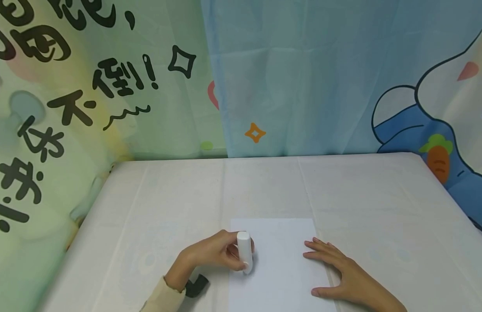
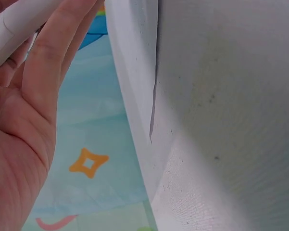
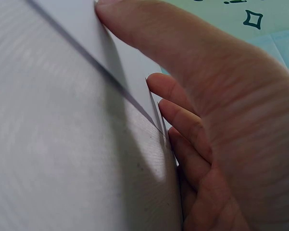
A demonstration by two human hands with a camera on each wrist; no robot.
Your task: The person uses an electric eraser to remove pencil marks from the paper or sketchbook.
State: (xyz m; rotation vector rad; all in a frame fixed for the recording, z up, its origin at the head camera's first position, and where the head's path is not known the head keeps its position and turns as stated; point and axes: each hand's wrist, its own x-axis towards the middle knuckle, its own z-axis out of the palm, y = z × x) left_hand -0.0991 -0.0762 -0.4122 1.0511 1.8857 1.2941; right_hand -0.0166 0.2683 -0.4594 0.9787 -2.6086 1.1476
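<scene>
A sheet of white paper [image 1: 279, 260] lies on the white-covered table. Over its left side, my left hand [image 1: 215, 251] holds a small white tube-like object [image 1: 244, 249] upright between thumb and fingers; its lower end is close over the sheet. In the left wrist view the same white object [image 2: 17, 29] shows partly behind the fingers. On the opposite side, my right hand [image 1: 338, 268] rests along the paper's right edge, thumb and fingers spread and nothing held. The right wrist view shows its thumb [image 3: 134, 19] by the paper [image 3: 72, 17].
A black wrist-camera piece [image 1: 197, 286] sits under the left wrist by a beige sleeve [image 1: 164, 297]. White cloth [image 1: 381, 208] covers the table. Behind it hangs a printed curtain [image 1: 303, 86] with lettering, stars and a cartoon figure.
</scene>
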